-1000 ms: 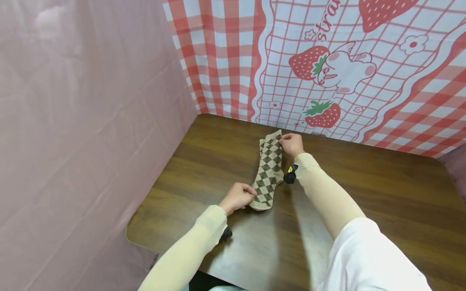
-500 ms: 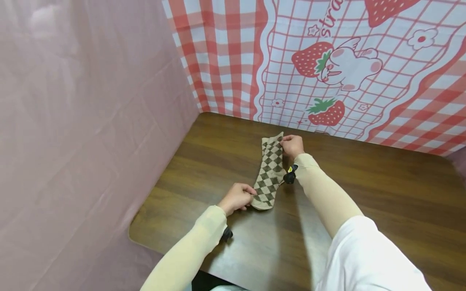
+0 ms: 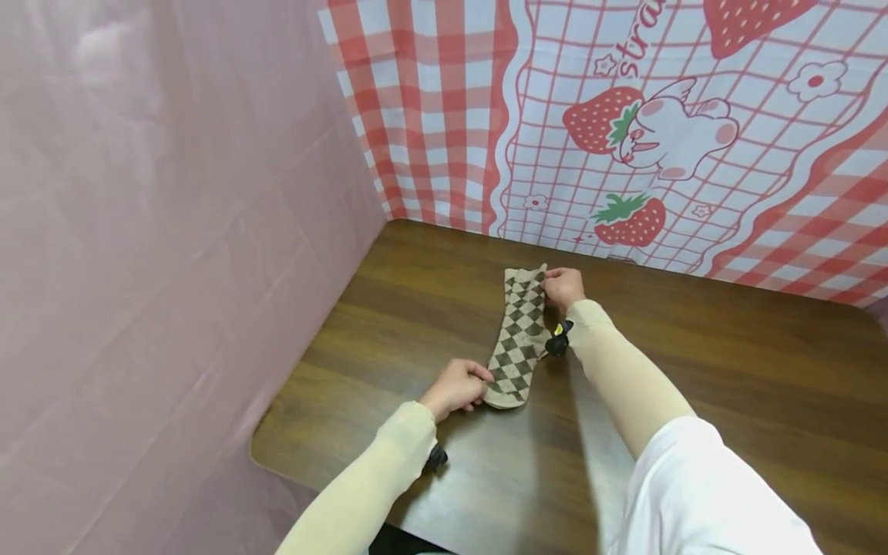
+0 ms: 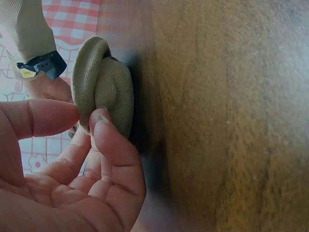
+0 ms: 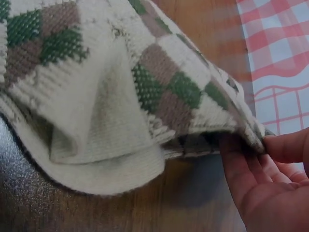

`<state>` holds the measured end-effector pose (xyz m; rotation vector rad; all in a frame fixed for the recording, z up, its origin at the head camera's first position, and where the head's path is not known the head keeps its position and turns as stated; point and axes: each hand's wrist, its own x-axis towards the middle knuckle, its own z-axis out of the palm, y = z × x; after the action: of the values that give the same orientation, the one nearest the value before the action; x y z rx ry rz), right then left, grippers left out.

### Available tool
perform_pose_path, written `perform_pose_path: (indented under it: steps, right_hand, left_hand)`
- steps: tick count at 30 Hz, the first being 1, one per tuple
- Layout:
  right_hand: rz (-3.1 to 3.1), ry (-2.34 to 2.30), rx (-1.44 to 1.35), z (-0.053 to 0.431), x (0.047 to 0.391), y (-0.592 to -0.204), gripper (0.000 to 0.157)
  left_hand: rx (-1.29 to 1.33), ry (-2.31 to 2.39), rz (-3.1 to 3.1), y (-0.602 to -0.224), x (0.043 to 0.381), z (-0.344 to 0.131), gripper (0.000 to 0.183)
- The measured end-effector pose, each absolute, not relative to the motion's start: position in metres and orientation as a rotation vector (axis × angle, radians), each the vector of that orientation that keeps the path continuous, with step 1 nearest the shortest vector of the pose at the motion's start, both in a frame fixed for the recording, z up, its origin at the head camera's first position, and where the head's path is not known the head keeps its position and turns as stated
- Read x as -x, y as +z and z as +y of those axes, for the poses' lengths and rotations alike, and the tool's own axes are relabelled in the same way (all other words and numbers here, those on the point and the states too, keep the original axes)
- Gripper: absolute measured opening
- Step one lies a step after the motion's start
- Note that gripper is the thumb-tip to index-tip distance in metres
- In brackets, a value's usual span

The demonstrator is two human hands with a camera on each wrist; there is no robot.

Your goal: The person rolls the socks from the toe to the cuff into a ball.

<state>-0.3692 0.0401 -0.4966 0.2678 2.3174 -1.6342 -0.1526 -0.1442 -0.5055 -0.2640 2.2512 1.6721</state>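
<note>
A pair of beige socks with a dark diamond pattern lies lengthwise on the wooden table, one sock on top of the other. Their toes point toward the person and the cuffs toward the back. My left hand pinches the toe end at its left edge; the left wrist view shows the plain beige toes between thumb and fingers. At the cuff end, my right hand pinches the right edge. In the right wrist view, thumb and fingers hold the cuff edge, and the plain heels jut out in two layers.
The brown wooden table ends at a checked strawberry-print cloth at the back. A pink cloth hangs along the left side. A black wrist camera sits close to the heels.
The cuff end has been spread flatter and straighter, its top edges now nearly level. Both hands keep their hold at toe and cuff. The head view has shifted slightly.
</note>
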Motion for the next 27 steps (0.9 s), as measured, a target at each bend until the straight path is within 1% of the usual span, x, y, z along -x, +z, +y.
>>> perform_pose_path:
  steps: [4,7,10,14,17,20,27]
  right_hand:
    - [2.228,-1.631,-0.263,0.041,0.368,-0.500,0.050]
    - [2.181,-1.648,-0.240,0.042,0.371,-0.506,0.055]
    - [2.139,-1.737,-0.183,0.045,0.378,-0.515,0.053]
    - [2.118,-1.780,-0.171,0.043,0.379,-0.514,0.052]
    - [2.138,-1.724,-0.191,0.039,0.373,-0.508,0.053]
    - [2.142,-1.710,-0.191,0.038,0.370,-0.510,0.054]
    - [2.133,-1.681,-0.174,0.040,0.378,-0.516,0.055]
  left_hand:
    - [0.269,1.646,2.246,-0.505,0.150,-0.144,0.026]
    - [0.262,1.630,2.252,-0.505,0.149,-0.145,0.026]
    - [0.248,1.627,2.259,-0.505,0.148,-0.145,0.027]
    - [0.239,1.637,2.256,-0.508,0.147,-0.144,0.028]
    - [0.243,1.641,2.250,-0.510,0.145,-0.142,0.028]
    - [0.242,1.642,2.250,-0.512,0.143,-0.141,0.028]
    - [0.245,1.653,2.247,-0.507,0.144,-0.141,0.029]
